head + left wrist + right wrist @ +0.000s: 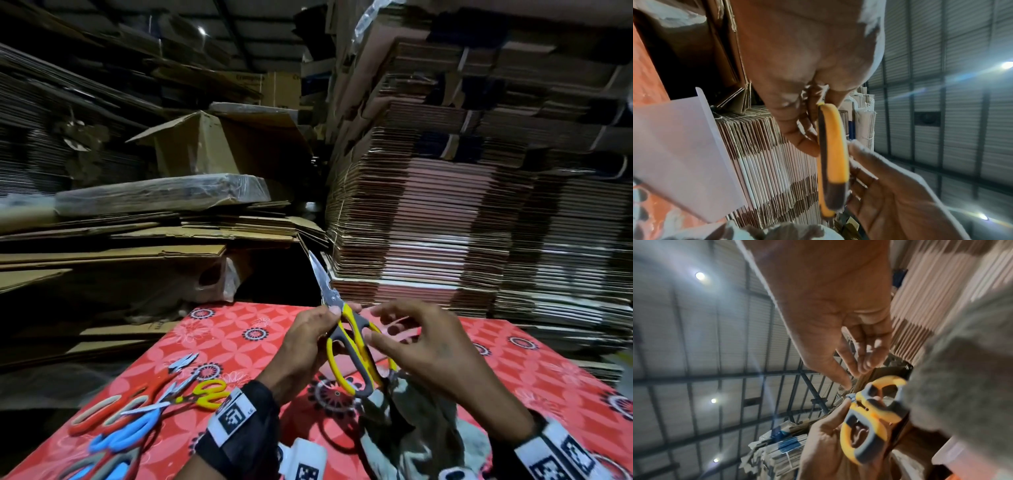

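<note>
yellow scissors (356, 330) pinched by the left hand (305, 346); right hand (431, 353) fingers spread, holding nothing.

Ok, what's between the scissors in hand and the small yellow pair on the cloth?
In the head view, the left hand, gripping the grey-yellow scissors, and its banded wrist; the small yellow pair lies just past the band.

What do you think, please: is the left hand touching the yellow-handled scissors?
Touching: the head view shows the left hand gripping the yellow-handled scissors.
</note>
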`<act>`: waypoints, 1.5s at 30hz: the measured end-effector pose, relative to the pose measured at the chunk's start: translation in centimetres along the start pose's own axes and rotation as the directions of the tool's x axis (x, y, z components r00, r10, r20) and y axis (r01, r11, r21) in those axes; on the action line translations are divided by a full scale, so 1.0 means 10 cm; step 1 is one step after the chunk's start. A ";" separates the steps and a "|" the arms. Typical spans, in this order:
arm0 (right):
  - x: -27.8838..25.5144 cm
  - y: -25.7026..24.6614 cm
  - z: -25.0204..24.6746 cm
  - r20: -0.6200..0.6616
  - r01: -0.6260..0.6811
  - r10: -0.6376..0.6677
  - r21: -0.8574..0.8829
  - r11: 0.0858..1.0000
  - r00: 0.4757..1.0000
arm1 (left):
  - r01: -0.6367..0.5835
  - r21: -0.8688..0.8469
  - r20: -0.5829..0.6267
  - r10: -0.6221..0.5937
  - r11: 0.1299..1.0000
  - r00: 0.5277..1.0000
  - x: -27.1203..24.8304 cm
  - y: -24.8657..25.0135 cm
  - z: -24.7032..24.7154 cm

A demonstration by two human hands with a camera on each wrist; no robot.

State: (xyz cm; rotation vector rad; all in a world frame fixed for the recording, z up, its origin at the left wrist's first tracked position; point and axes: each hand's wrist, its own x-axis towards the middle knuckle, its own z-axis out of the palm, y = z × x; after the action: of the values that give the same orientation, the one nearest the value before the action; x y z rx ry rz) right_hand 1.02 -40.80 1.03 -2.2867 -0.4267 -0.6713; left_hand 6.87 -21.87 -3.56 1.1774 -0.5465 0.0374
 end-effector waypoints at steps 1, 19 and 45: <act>-0.01 0.04 0.00 0.049 -0.024 0.024 0.006 1.000 0.999 | -0.008 -0.007 0.019 0.009 1.000 1.000 -0.01 -0.01 -0.01; 0.02 0.21 -0.67 0.193 -0.124 0.072 0.271 0.955 0.979 | 0.009 0.252 0.174 -0.054 0.968 0.983 0.19 0.32 0.44; 0.39 1.32 -0.86 0.087 -0.397 0.413 0.502 0.768 0.907 | -0.066 0.991 0.107 -0.408 0.112 0.907 0.76 -0.26 0.33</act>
State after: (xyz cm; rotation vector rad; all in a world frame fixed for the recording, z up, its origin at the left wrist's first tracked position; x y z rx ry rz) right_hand 7.50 -55.74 1.48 -1.7678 -0.0645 -0.3151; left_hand 12.98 -27.75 -1.64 2.7008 -0.7147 -0.0395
